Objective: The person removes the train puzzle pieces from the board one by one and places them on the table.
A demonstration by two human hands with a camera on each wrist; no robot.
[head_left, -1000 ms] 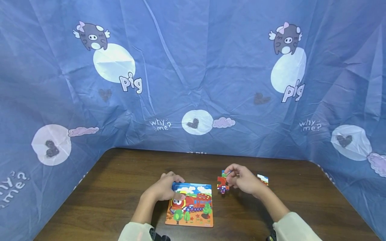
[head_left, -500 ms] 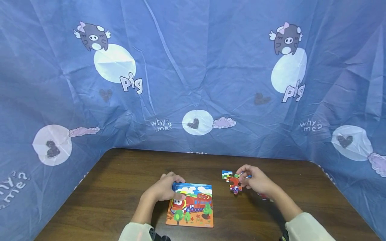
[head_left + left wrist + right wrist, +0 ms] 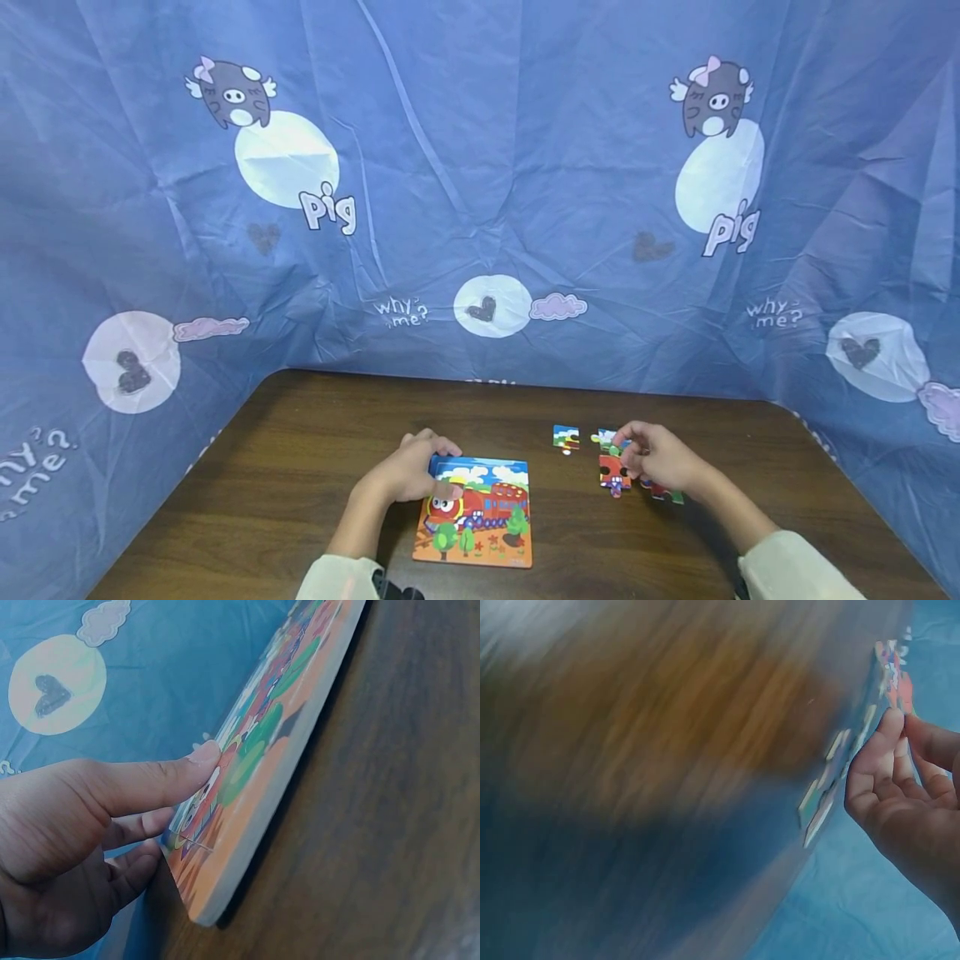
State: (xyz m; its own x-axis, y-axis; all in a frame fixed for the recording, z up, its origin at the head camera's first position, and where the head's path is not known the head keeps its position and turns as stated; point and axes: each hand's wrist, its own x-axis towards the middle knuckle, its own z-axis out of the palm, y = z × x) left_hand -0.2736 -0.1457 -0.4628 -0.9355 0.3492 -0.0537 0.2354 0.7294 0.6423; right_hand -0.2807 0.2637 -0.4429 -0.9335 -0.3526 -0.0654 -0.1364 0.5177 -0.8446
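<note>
A square jigsaw puzzle board (image 3: 487, 546) with a red cartoon train lies on the dark wooden table. My left hand (image 3: 408, 472) holds its left side; in the left wrist view the thumb (image 3: 161, 784) presses on the picture while the other fingers are at the edge. To the right, my right hand (image 3: 663, 460) pinches a red jigsaw piece (image 3: 613, 472) with blue wheels between thumb and fingertips. Close by on the table are a blue-and-white sky piece (image 3: 609, 439) behind it and a red-and-green piece (image 3: 663, 492), partly under the hand.
Another sky-coloured piece (image 3: 566, 436) lies between the board and the right hand. The wooden table (image 3: 330, 425) ends at a blue printed cloth (image 3: 480, 208) that hangs behind it and along both sides. The right wrist view is blurred over the table.
My right hand has moved right with the red piece, away from the board, uncovering the sky piece to its left. The left hand and board stay put.
</note>
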